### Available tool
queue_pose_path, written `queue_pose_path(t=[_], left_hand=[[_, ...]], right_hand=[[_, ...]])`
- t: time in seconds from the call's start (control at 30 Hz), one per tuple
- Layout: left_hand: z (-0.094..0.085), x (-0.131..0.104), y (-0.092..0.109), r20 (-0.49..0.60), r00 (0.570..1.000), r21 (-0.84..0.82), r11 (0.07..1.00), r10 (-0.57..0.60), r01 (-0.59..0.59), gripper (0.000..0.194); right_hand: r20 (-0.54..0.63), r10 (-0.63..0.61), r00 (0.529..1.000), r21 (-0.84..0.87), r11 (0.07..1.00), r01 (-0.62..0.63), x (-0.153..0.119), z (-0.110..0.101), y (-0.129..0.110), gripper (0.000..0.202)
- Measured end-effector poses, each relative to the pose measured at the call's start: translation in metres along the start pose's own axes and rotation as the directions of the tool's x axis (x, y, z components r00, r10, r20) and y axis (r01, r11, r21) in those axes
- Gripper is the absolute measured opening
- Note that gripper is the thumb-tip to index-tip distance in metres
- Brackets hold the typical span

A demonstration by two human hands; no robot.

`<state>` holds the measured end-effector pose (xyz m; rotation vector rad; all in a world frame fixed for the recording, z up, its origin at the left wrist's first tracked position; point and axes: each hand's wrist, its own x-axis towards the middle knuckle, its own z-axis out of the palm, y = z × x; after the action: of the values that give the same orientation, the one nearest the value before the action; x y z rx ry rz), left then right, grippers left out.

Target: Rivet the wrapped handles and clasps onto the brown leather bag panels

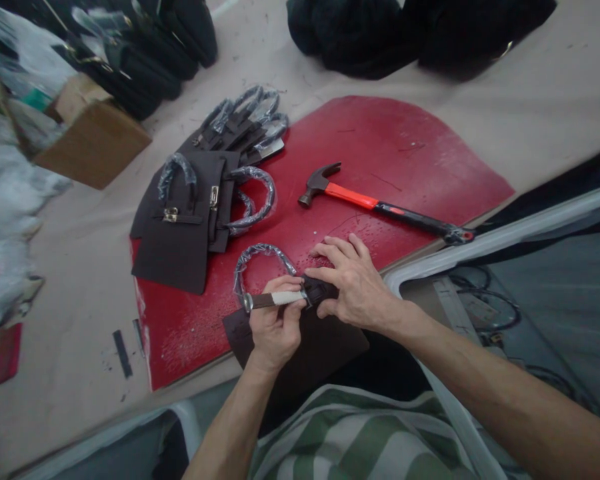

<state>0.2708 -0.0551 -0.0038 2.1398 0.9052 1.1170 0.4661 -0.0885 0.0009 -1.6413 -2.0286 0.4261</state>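
Note:
A dark brown bag panel lies at the table's front edge, with a plastic-wrapped looped handle behind my left hand. My left hand is closed, pinching a narrow brown-and-white strip with a shiny metal end. My right hand has its thumb and index finger on either side of a folded dark strap piece; its other fingers stretch out over the red mat. Both hands meet at the strap piece, and the exact contact between strip and strap is too small to tell.
A claw hammer with an orange and black handle lies on the red mat. Brown bag panels with wrapped handles are stacked to the left. A cardboard box and black bags stand farther back. A white-rimmed bin is at right.

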Motion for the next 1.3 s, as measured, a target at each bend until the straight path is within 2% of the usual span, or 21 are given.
queue_pose_path(t=[0.2,0.37,0.53,0.63,0.73,0.83,0.93,1.0,1.07,1.1,1.17,1.23,1.3], left_hand=[[0.004,0.005,0.003,0.035,0.999,0.071,0.997,0.009,-0.011,0.006],[0.006,0.004,0.005,0.031,0.998,0.048,0.997,0.051,-0.052,0.007],[0.005,0.006,0.005,0.023,0.999,0.047,0.999,0.027,-0.028,0.007],[0.005,0.005,0.004,0.021,1.000,0.031,0.999,0.019,-0.019,0.007],[0.006,0.004,0.002,0.027,1.000,0.002,1.000,0.002,-0.002,0.007],[0.007,0.002,0.000,0.023,1.000,-0.020,1.000,-0.007,0.008,0.007],[0.008,0.001,0.001,0.013,1.000,0.010,1.000,0.018,-0.018,0.007],[0.008,0.001,0.002,0.011,0.999,0.045,0.998,0.045,-0.045,0.006],[0.008,0.001,0.003,0.017,0.998,0.074,0.996,0.058,-0.059,0.005],[0.008,0.001,0.004,0.019,0.998,0.083,0.995,0.057,-0.059,0.005],[0.008,0.001,0.004,0.022,0.998,0.087,0.995,0.050,-0.052,0.005],[0.008,0.001,0.003,0.022,0.999,0.076,0.996,0.047,-0.049,0.005],[0.008,0.001,0.003,0.020,0.999,0.064,0.997,0.042,-0.043,0.006]], right_hand=[[-0.006,-0.006,1.000,-0.019,1.000,0.006,0.000,0.000,-0.001,0.065],[0.001,-0.033,0.999,-0.029,0.999,0.033,-0.001,-0.003,0.000,0.066],[0.030,-0.103,0.994,-0.027,0.994,0.104,-0.005,-0.006,0.005,0.074],[0.010,-0.105,0.994,-0.014,0.994,0.105,-0.013,-0.006,0.004,0.073],[-0.071,-0.040,0.997,0.006,0.999,0.041,-0.028,-0.002,0.000,0.063],[-0.202,0.036,0.979,0.017,0.999,-0.033,-0.047,0.004,-0.008,0.054],[-0.361,0.135,0.923,0.062,0.991,-0.120,-0.063,0.012,-0.019,0.036],[-0.411,0.236,0.881,0.142,0.971,-0.194,-0.070,0.019,-0.027,0.026],[-0.364,0.392,0.845,0.273,0.912,-0.305,-0.073,0.027,-0.033,0.023],[-0.287,0.476,0.832,0.363,0.857,-0.365,-0.073,0.032,-0.035,0.022],[-0.049,0.592,0.804,0.560,0.683,-0.469,-0.071,0.040,-0.034,0.019],[0.158,0.601,0.784,0.704,0.488,-0.516,-0.066,0.048,-0.029,0.018],[0.233,0.572,0.787,0.776,0.377,-0.505,-0.062,0.053,-0.022,0.018]])
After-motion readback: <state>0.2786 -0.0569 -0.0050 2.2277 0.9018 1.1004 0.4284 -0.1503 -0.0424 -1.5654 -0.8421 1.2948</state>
